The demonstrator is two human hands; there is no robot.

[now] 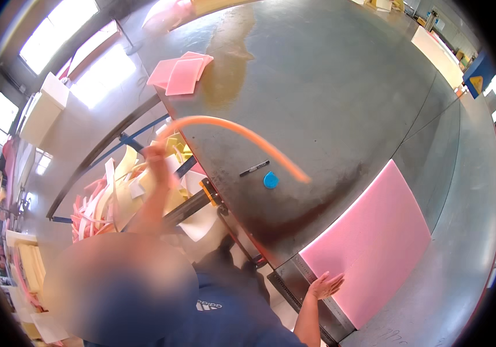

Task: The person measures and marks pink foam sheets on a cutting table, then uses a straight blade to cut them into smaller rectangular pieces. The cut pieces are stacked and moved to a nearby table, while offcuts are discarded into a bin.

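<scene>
Your left hand point(156, 155) is raised beside the worktop point(329, 92), fingers closed around one end of a long orange foam strip point(242, 136) that arcs over a black marker point(254, 168) and a blue disc point(270, 180). Your right hand point(324, 285) rests flat, fingers spread, on the near edge of a pink foam sheet point(369, 243). Smaller pink sheets point(181, 74) lie far off.
</scene>
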